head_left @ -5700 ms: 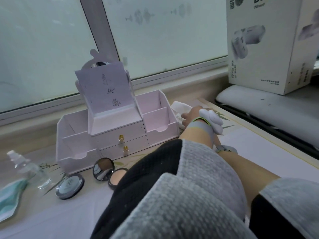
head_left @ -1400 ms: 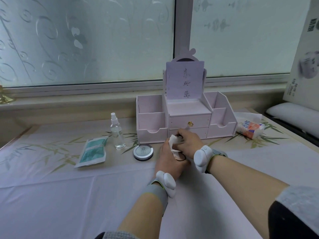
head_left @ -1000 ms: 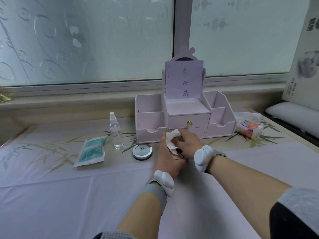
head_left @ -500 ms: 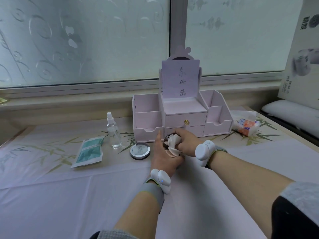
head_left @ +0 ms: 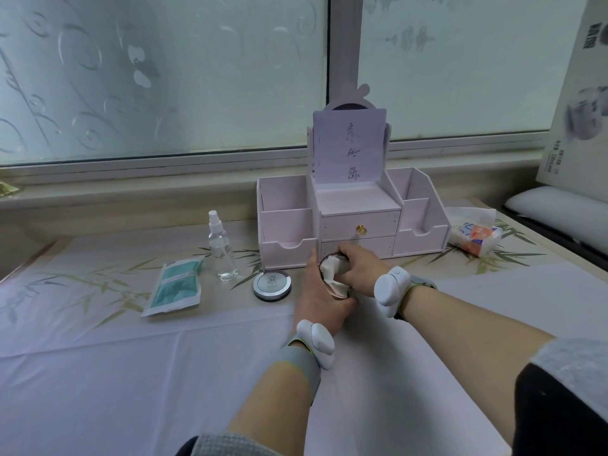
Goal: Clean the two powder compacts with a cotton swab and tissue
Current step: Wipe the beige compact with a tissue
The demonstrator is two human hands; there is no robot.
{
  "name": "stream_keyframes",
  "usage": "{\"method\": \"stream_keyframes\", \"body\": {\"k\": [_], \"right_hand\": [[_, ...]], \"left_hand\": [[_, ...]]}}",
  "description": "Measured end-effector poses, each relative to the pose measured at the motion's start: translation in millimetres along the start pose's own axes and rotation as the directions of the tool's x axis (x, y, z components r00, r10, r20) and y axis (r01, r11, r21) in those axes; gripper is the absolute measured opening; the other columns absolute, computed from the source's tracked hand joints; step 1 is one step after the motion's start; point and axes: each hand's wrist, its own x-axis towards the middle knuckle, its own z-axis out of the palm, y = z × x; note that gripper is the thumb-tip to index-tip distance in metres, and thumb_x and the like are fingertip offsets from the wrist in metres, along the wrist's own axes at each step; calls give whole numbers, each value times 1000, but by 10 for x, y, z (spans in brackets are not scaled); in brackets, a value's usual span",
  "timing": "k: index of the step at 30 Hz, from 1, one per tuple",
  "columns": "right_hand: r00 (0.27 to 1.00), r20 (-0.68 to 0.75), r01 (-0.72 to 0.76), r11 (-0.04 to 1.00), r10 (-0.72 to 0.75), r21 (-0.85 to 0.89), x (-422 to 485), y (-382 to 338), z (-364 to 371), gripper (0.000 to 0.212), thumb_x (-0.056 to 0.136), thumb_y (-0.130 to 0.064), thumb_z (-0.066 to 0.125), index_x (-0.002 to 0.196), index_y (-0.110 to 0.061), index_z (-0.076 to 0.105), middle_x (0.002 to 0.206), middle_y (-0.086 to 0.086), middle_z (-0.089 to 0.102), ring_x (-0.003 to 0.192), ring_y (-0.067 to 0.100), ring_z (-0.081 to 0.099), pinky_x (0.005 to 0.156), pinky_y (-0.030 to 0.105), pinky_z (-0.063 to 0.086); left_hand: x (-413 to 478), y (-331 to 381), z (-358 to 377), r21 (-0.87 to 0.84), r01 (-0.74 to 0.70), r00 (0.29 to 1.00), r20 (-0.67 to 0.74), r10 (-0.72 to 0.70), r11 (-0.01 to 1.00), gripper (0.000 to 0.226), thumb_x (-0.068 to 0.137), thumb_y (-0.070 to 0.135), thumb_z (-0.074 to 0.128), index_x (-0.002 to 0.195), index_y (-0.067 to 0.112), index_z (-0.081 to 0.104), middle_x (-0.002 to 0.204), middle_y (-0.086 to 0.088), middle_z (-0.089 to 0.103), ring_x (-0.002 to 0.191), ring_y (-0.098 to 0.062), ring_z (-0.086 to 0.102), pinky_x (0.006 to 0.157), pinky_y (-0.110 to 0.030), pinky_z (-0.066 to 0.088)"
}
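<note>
Judged about midway on first compact (head_left: 329,257), just in front of organizer (head_left: 357,205): steadied in curled left grip (head_left: 320,302), wiped inside with crumpled tissue (head_left: 331,274) pinched in right grip (head_left: 360,271); still to do, second compact (head_left: 272,285), lid down, front-left of organizer, plus cotton swab work, none visible.

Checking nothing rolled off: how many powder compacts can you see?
2. A closed compact lies on the table beside the spray bottle; an open compact sits in the left hand, mostly hidden by the tissue that the right hand holds.
</note>
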Motion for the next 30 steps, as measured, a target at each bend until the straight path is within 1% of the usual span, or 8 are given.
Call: {"method": "stream_keyframes", "body": {"k": [2,6,11,15,19,23,26,30], "right_hand": [[1000,2,16,1000,-16,-3,11,0,-4,22,84,-9,67,104,-13,58,104,9,64,93,23,56,76,24,39],[999,-15,35,999,-35,18,8,-7,-5,20,83,-10,67,92,-20,52,93,4,62,87,23,57,73,25,42],[999,-48,26,998,-23,64,-15,0,-9,19,83,-18,71,93,-17,55,91,2,60,82,21,55,71,28,43],[996,-95,11,995,-2,100,-5,5,23,19,85,-23,70,90,-15,54,86,3,59,78,21,52,64,28,39],[990,-138,-6,984,31,176,-13,8,22,17,87,-28,67,94,-13,60,86,3,62,79,20,54,67,29,41],[985,-166,-2,969,44,249,-27,32,-24,23,92,-26,63,113,-17,63,99,0,64,89,19,58,75,27,45],[983,-173,-24,983,56,182,-32,22,-89,25,95,-21,56,119,-13,61,101,4,62,94,25,58,80,31,45],[981,-154,-86,980,115,181,-40,37,-141,23,98,-17,49,114,-9,62,97,12,65,92,35,65,81,37,51]], "left_hand": [[-3,7,-1,8,-8,1000,3,8,1000,116,68,14,81,159,32,10,123,19,50,114,-3,53,80,4,33],[-9,-5,0,20,5,1000,2,-5,1000,123,65,24,86,159,33,8,138,16,46,125,-3,49,94,-12,36],[6,12,19,12,-5,1000,12,5,1000,114,70,10,83,159,19,12,125,21,46,120,-3,50,86,0,34],[36,-6,29,19,-3,1000,4,3,1000,119,63,27,85,158,19,14,141,12,51,127,-8,53,106,-27,45],[99,-66,73,-1,-16,1000,9,16,1000,100,62,27,84,147,20,32,127,11,64,116,-12,64,99,-42,53],[5,83,33,17,27,1000,-17,-26,999,85,70,13,76,144,15,35,108,13,70,102,-2,65,97,-35,51],[-58,146,-38,52,56,998,-27,-55,997,50,78,3,71,102,40,46,83,26,61,75,15,59,75,-13,46],[-107,194,-80,29,117,993,-36,-116,993,50,63,28,72,106,39,50,89,17,65,87,-16,65,76,-27,54]]}}
